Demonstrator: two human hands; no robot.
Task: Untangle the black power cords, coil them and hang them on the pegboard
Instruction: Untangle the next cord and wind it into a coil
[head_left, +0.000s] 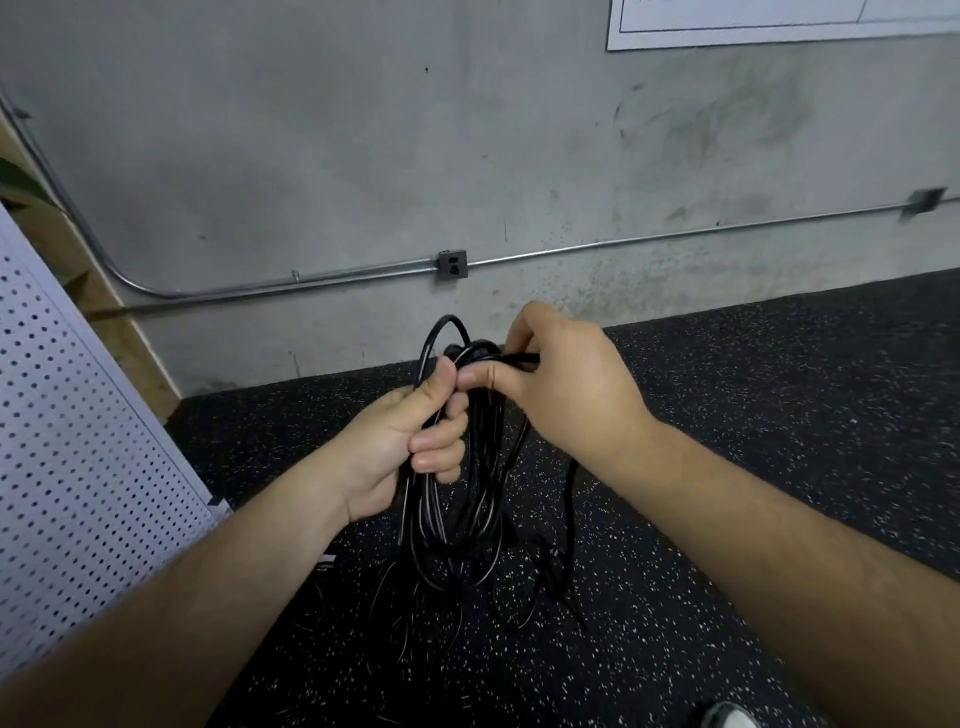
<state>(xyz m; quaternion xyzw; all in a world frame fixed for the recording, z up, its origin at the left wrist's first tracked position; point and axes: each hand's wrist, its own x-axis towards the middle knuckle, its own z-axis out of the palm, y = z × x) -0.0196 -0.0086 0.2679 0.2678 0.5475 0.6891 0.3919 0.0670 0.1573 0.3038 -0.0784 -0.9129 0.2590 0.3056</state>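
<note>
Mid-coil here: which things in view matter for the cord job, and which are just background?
Job: black power cord coil, gripped by the left hand; right hand pinching one strand at its top; tangled black cords on the floor; white perforated pegboard.
Background: grey metal outlet box; silver metal conduit pipe; white wall sheet; pale shoe toe.

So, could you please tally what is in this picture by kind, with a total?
Hands: 2 (left hand, right hand)
Cord bundle: 1, its single cords too tangled to count
Pegboard: 1
Metal boxes on the wall pipe: 2
Total: 6
</note>
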